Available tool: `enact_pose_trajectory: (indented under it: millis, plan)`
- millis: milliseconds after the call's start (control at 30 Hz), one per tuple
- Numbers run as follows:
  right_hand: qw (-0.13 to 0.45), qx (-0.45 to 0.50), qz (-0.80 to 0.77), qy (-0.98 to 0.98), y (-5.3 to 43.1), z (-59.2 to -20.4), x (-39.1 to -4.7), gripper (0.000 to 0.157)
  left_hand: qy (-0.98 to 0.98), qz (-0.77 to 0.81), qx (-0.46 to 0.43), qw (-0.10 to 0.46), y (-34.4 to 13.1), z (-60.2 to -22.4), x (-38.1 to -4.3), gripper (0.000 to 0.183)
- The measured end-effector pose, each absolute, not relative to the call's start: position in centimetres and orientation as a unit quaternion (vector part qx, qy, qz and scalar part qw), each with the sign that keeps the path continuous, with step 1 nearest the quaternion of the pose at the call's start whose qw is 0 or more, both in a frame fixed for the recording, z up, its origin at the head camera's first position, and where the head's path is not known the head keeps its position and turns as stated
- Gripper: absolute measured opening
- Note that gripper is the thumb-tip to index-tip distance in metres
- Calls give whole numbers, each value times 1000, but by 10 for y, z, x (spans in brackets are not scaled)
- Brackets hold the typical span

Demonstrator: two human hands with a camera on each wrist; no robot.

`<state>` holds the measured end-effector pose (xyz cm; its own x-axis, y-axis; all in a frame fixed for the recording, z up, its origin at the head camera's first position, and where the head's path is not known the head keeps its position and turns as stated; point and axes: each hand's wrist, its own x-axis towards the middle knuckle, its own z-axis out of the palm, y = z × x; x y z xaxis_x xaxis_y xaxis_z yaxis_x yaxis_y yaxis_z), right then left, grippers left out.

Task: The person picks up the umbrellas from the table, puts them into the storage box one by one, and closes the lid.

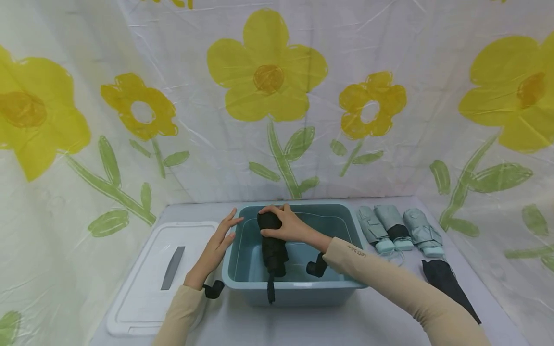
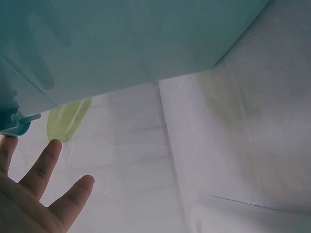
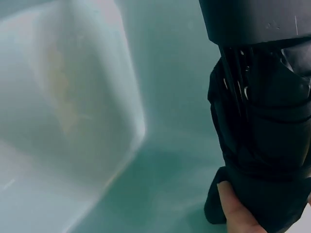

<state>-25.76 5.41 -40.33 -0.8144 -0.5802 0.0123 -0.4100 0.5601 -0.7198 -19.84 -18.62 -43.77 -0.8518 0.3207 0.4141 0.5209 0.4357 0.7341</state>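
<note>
My right hand (image 1: pixel 287 226) grips a folded black umbrella (image 1: pixel 274 250) by its upper end, over the left part of a blue-grey plastic bin (image 1: pixel 298 285). A strap dangles from the umbrella's near end in front of the bin's rim. In the right wrist view, the umbrella (image 3: pixel 262 121) appears close up, with a fingertip pressed to its fabric. The left hand (image 1: pixel 216 247) lies along the bin's left rim with fingers spread. From the left wrist, the hand (image 2: pixel 41 189) shows straight fingers, one fingertip right at the rim.
Left of the bin lies a white lid (image 1: pixel 138 288) with a grey handle. On the right, three pale green folded umbrellas (image 1: pixel 391 226) lie side by side, with a black fabric piece (image 1: pixel 450 286) nearer. A flower-printed curtain (image 1: pixel 195 158) hangs behind the table.
</note>
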Motion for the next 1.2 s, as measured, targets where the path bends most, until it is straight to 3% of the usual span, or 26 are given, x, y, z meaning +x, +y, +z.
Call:
enact_pose_trajectory:
  millis: [467, 1200]
  plan:
    - [127, -292, -378, 869, 31, -423, -251, 49, -841, -467, -254, 105, -187, -439, -201, 40]
    - [211, -266, -355, 871, 8, -451, -253, 48, -832, -475, -262, 117, -185, -440, -200, 41]
